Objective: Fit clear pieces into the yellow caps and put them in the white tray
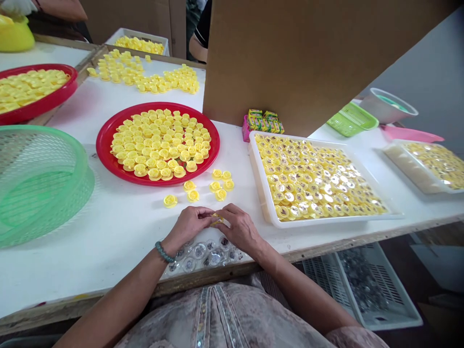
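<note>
At the middle of the table, my left hand (194, 221) and my right hand (239, 226) meet over one small yellow round piece (217, 219). The fingers of both hands are closed on it from either side and partly hide it. Under my wrists, by the table's front edge, lie several clear round covers (199, 250) with dark prints inside. Just beyond my fingers sit several loose yellow cup-shaped pieces (215, 186). Behind them a red round tray (158, 180) is heaped with more of the same.
To the right stands a white tray (266, 193) filled with covered yellow pieces. A green basket (81, 186) is at the left. Small boxes (264, 123) stand against a cardboard panel (275, 63). Below the right edge is a crate (395, 290). Other people sit across the table.
</note>
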The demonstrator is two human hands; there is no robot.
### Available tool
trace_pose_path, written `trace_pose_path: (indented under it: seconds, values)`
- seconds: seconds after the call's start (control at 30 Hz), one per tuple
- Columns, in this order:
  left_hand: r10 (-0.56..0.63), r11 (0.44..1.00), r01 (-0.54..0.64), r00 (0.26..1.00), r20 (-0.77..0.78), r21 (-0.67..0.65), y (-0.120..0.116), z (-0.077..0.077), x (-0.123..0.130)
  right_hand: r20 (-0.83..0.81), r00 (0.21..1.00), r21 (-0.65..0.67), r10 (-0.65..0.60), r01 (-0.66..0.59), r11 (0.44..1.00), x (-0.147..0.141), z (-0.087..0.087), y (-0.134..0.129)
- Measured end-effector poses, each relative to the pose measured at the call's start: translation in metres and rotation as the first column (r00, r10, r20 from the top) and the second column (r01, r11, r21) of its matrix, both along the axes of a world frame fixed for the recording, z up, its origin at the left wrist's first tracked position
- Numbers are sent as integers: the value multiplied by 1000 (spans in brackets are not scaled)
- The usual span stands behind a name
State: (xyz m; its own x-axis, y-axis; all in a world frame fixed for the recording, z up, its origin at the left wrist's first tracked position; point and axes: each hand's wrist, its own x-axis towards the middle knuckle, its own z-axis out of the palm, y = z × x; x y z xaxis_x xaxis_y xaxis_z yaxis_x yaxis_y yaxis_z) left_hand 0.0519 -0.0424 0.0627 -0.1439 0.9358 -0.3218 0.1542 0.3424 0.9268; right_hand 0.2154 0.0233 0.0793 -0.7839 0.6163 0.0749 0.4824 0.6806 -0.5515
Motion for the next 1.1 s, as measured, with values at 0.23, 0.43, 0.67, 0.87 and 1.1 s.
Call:
trace_pose_path:
  seconds: [0.23, 0.43, 0.67, 0.87, 1.1]
  values:
    - [-46, 997, 49, 998, -37, 66, -9, 1, -5, -26, 999, -64, -25, 23, 998, 6, -5, 3]
    - [-35, 996, 44, 992, -118, 76, -8, 0, -1, -50, 998, -154, -27, 19, 988, 12, -5, 12]
    - [-17, 995, 31, 990, -142, 95, -8, 0, 3, -85, 995, -246, -46, 23, 969, 11, -5, 21]
    - [6, 991, 24, 975, -223, 130, -7, -3, 8, -85, 996, -264, -29, 5, 964, 10, -2, 26]
    - [6, 990, 31, 964, -267, 137, -7, -3, 10, -90, 996, -279, 11, -36, 960, 13, -3, 26]
